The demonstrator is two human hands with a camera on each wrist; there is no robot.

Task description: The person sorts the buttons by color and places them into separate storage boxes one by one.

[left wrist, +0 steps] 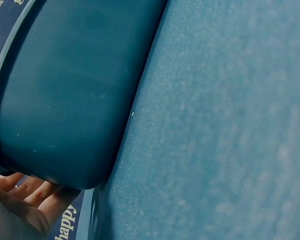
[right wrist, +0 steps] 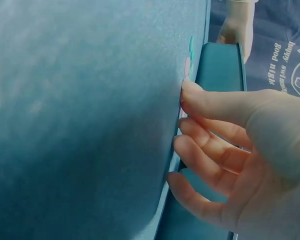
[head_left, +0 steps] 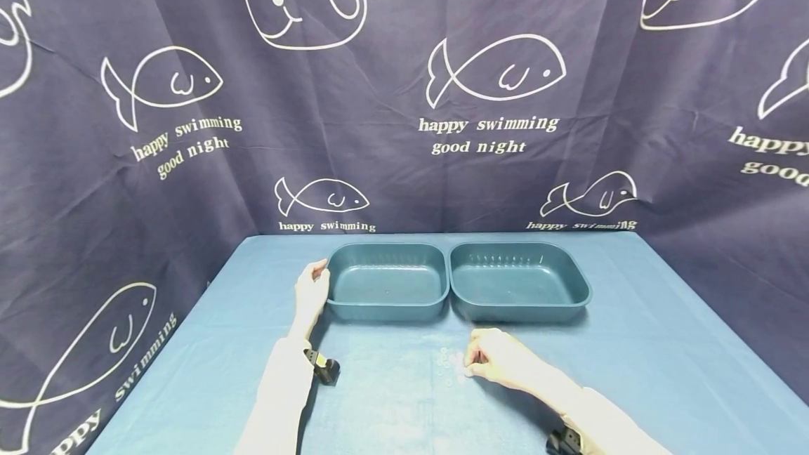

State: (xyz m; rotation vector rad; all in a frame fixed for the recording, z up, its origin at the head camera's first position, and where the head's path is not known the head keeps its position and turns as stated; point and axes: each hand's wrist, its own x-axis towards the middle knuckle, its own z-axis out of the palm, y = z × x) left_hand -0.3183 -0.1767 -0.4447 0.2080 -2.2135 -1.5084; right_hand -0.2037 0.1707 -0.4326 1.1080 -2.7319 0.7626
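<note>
Two teal plastic bins stand side by side on the blue cloth, a left bin (head_left: 387,311) and a right bin (head_left: 523,312). My left hand (head_left: 312,290) holds the left bin at its left end; in the left wrist view its fingers (left wrist: 37,192) lie against the outer end wall, the thumb hidden. In front of the right bin, my right hand (head_left: 499,357) is lowered to the cloth, thumb and forefinger pinched together at a small pink piece. Beside these fingertips lie several small, pale, ring-like pieces (head_left: 444,358). A green piece (right wrist: 191,44) shows past the thumb in the right wrist view.
The blue cloth (head_left: 379,399) covers the table. Behind it and at both sides hang dark curtains (head_left: 404,181) printed with white fish, whales and lettering. Each wrist carries a small black camera.
</note>
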